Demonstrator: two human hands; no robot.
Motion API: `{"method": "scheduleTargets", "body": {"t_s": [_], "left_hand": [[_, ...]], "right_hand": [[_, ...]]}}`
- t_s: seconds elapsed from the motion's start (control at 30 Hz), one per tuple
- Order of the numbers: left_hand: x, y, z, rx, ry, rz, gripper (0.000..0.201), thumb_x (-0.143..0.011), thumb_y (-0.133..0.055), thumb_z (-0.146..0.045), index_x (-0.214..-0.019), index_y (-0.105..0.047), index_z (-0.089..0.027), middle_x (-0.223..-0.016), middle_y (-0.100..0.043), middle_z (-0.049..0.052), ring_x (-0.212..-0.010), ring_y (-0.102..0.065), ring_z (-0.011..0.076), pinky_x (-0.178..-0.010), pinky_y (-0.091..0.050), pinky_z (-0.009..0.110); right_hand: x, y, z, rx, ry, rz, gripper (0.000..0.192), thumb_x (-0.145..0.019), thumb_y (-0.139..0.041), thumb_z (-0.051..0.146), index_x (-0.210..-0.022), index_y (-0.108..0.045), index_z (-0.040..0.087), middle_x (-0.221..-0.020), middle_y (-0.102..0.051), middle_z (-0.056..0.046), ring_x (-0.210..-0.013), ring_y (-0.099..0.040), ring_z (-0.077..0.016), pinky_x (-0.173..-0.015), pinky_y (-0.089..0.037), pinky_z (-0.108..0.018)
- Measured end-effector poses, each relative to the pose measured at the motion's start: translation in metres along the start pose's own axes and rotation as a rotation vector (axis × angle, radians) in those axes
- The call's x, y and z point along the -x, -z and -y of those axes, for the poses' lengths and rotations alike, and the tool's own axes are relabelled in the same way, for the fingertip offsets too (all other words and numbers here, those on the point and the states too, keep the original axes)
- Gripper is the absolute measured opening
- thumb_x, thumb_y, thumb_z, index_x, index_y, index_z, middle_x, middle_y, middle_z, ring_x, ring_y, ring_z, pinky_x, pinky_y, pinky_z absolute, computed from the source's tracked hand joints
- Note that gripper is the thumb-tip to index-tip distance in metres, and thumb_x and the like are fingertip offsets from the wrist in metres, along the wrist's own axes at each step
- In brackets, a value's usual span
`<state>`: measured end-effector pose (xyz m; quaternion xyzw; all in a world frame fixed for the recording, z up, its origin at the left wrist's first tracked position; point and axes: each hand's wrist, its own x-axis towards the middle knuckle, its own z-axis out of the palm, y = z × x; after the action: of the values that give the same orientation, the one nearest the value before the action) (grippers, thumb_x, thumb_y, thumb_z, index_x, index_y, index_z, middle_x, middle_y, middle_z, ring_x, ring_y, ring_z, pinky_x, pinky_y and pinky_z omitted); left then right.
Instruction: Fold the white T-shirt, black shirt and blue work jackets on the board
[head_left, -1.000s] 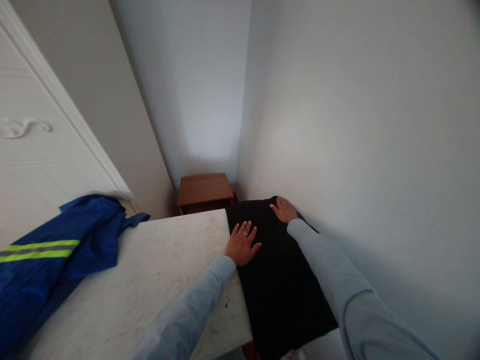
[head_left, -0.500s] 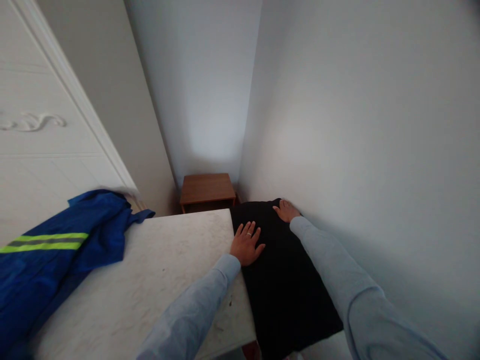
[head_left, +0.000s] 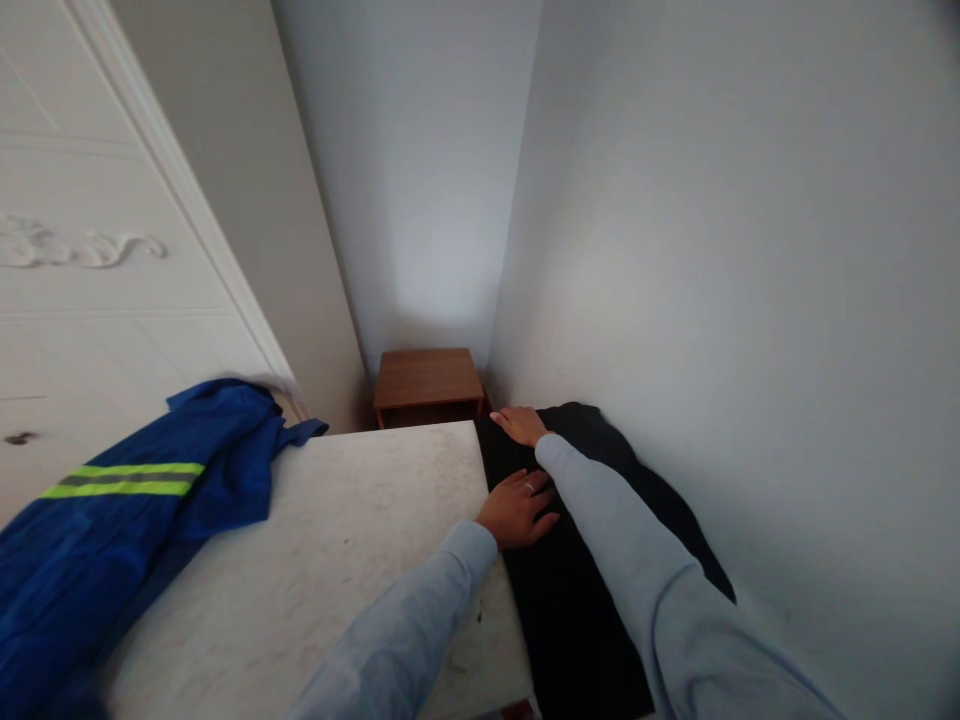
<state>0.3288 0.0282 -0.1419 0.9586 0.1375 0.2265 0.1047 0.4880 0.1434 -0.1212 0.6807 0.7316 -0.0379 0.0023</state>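
A black cloth (head_left: 577,610) lies spread along the right side of a white mattress-like surface (head_left: 330,560), against the wall. My left hand (head_left: 519,510), with a ring on one finger, rests flat on the cloth's left edge beside the white surface. My right hand (head_left: 519,424) lies flat, fingers apart, on the cloth's far left corner. Neither hand grips anything. Both arms wear light grey sleeves.
A blue work garment (head_left: 127,520) with a yellow-green reflective stripe lies on the white surface at left. A small brown wooden table (head_left: 427,378) stands in the far corner. A white panelled door or wardrobe (head_left: 90,300) fills the left; a plain wall the right.
My right hand has slid left along the cloth's far edge, from the wall side to the corner by the white surface. My left hand has drawn back slightly. The view has shifted left.
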Motion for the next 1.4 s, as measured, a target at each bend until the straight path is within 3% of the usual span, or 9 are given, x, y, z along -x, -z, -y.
{"method": "scheduleTargets", "body": {"t_s": [0.17, 0.37, 0.53, 0.67, 0.8, 1.03, 1.13, 1.23, 1.4], "left_hand": [[0.0, -0.001, 0.002, 0.004, -0.008, 0.039, 0.051, -0.097, -0.045, -0.048, -0.134, -0.06, -0.016, -0.14, -0.059, 0.017, -0.132, -0.053, 0.0308, -0.114, -0.039, 0.049], [-0.001, 0.001, 0.002, -0.003, -0.003, 0.042, 0.05, -0.097, -0.045, -0.049, -0.134, -0.06, -0.019, -0.141, -0.058, 0.014, -0.131, -0.053, 0.0295, -0.113, -0.039, 0.049], [-0.003, 0.003, 0.002, 0.001, -0.018, 0.039, 0.045, -0.096, -0.049, -0.044, -0.132, -0.062, -0.021, -0.143, -0.056, 0.013, -0.131, -0.053, 0.0288, -0.113, -0.039, 0.049], [-0.004, 0.003, 0.003, -0.013, -0.005, 0.022, 0.04, -0.093, -0.054, -0.041, -0.125, -0.067, -0.02, -0.133, -0.064, 0.013, -0.123, -0.058, 0.0286, -0.111, -0.041, 0.047], [-0.005, -0.001, 0.005, -0.03, -0.014, 0.018, 0.033, -0.092, -0.055, -0.033, -0.118, -0.07, -0.02, -0.123, -0.07, 0.011, -0.123, -0.059, 0.0277, -0.11, -0.042, 0.045], [-0.003, -0.006, 0.008, -0.039, -0.004, 0.042, 0.042, -0.096, -0.046, -0.031, -0.134, -0.061, -0.021, -0.143, -0.058, 0.012, -0.134, -0.052, 0.024, -0.114, -0.037, 0.046], [-0.005, -0.001, 0.007, -0.078, -0.004, 0.088, 0.043, -0.096, -0.044, -0.03, -0.135, -0.06, -0.02, -0.144, -0.056, 0.013, -0.135, -0.05, 0.0234, -0.115, -0.037, 0.045], [-0.011, 0.009, -0.001, -0.131, 0.012, 0.153, 0.042, -0.096, -0.045, -0.029, -0.134, -0.06, -0.018, -0.144, -0.056, 0.014, -0.135, -0.051, 0.0253, -0.113, -0.038, 0.047], [-0.012, 0.022, -0.05, -0.224, 0.099, 0.176, 0.038, -0.096, -0.043, -0.025, -0.125, -0.064, -0.012, -0.14, -0.058, 0.021, -0.134, -0.051, 0.0319, -0.11, -0.039, 0.053]], "right_hand": [[-0.008, 0.004, -0.004, -0.012, -0.044, 0.07, 0.071, -0.101, -0.015, 0.062, -0.112, -0.071, 0.02, -0.118, -0.072, -0.013, -0.111, -0.066, -0.027, -0.093, -0.044, -0.036], [-0.018, 0.005, -0.004, -0.019, -0.117, 0.134, 0.082, -0.099, -0.01, 0.065, -0.117, -0.073, 0.015, -0.12, -0.071, -0.019, -0.112, -0.066, -0.0316, -0.091, -0.047, -0.039], [-0.007, 0.015, 0.015, -0.012, -0.143, 0.077, 0.078, -0.101, -0.015, 0.061, -0.119, -0.07, 0.01, -0.122, -0.068, -0.024, -0.119, -0.061, -0.0336, -0.1, -0.043, -0.045], [0.04, 0.014, 0.029, -0.043, -0.029, -0.092, 0.063, -0.103, -0.021, 0.055, -0.135, -0.059, 0.015, -0.141, -0.058, -0.015, -0.134, -0.049, -0.025, -0.112, -0.034, -0.04], [0.122, -0.007, 0.012, -0.119, 0.082, -0.232, 0.064, -0.104, -0.021, 0.053, -0.141, -0.053, 0.013, -0.147, -0.052, -0.015, -0.139, -0.044, -0.0241, -0.116, -0.033, -0.041], [0.257, -0.034, -0.068, 0.052, -0.218, -0.2, 0.066, -0.101, -0.028, 0.056, -0.148, -0.046, 0.013, -0.156, -0.04, -0.018, -0.146, -0.033, -0.0311, -0.119, -0.026, -0.054], [0.285, -0.037, -0.088, 0.078, -0.354, -0.193, 0.068, -0.101, -0.028, 0.056, -0.149, -0.045, 0.01, -0.156, -0.038, -0.019, -0.147, -0.031, -0.0323, -0.119, -0.025, -0.055], [0.296, -0.037, -0.093, 0.051, -0.384, -0.195, 0.069, -0.101, -0.026, 0.055, -0.148, -0.044, 0.008, -0.156, -0.037, -0.02, -0.148, -0.03, -0.0324, -0.119, -0.026, -0.054], [0.304, -0.037, -0.071, -0.016, -0.339, -0.302, 0.073, -0.101, -0.023, 0.057, -0.15, -0.04, 0.007, -0.157, -0.035, -0.021, -0.148, -0.03, -0.0319, -0.118, -0.029, -0.054]]}}
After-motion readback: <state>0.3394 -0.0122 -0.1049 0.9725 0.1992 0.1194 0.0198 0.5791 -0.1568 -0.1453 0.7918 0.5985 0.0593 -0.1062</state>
